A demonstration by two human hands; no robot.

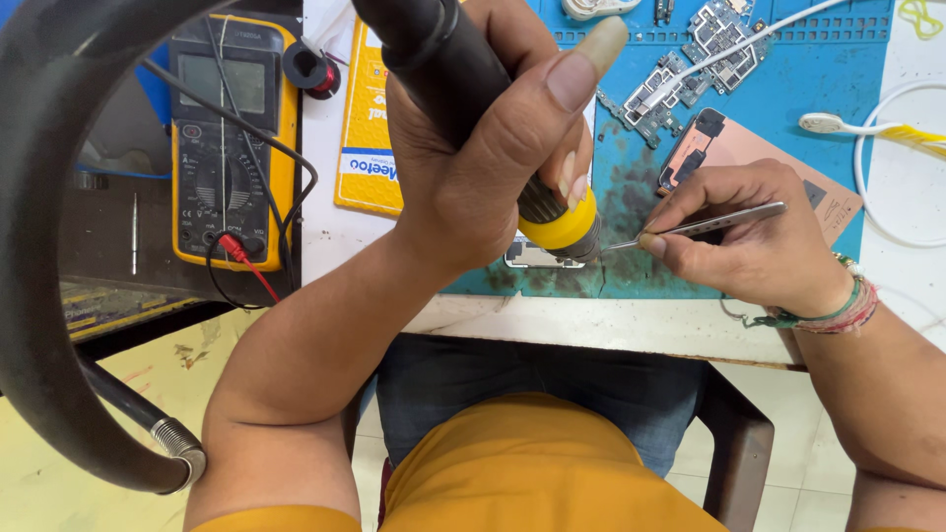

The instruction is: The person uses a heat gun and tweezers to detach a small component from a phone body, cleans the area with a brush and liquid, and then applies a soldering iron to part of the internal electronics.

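Note:
My left hand [483,148] grips a black hot-air wand [443,69] with a yellow collar [562,227], nozzle pointing down at a small circuit board [527,258] on the blue work mat [818,79]. The board is mostly hidden under the hand and nozzle. My right hand [759,236] pinches metal tweezers [709,225], whose tip reaches left to just beside the nozzle end, over the board.
A yellow multimeter [232,128] with red and black leads sits at the left. A thick black hose [39,296] curves along the left edge. Several bare phone boards [690,69], a copper-coloured phone back [749,148], a yellow booklet [370,128] and white cables [867,128] lie about.

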